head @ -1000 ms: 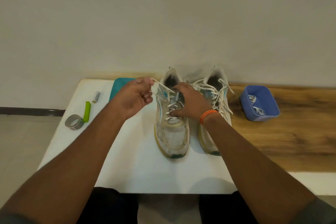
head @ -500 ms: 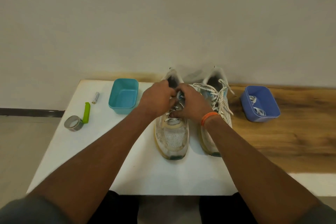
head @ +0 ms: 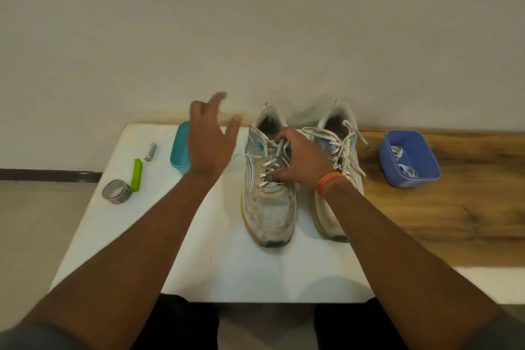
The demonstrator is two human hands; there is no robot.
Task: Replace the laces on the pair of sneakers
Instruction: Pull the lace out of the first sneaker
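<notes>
Two worn white sneakers stand side by side on the white table (head: 199,264), toes toward me. My right hand (head: 301,162), with an orange wristband, grips the laced throat of the left sneaker (head: 270,207), its thumb on the lower crossings and its fingers curled at the tongue. A loose end of the speckled white lace (head: 255,131) runs from the top eyelets up and left to my left hand (head: 210,139). That hand is raised and blurred, its fingers spread, in front of the teal tub (head: 177,156). The right sneaker (head: 329,216) keeps its loosened laces (head: 343,150).
A blue tub (head: 409,176) holding white laces sits on the wooden bench top (head: 440,221) at the right. On the table's left lie a tape roll (head: 117,192), a green lighter-like tool (head: 137,175) and a small battery (head: 150,151). A plain wall stands right behind.
My left hand left the sneaker's throat and swung up and left, its fingers spreading and a lace end trailing after it. My right hand stayed on the left sneaker.
</notes>
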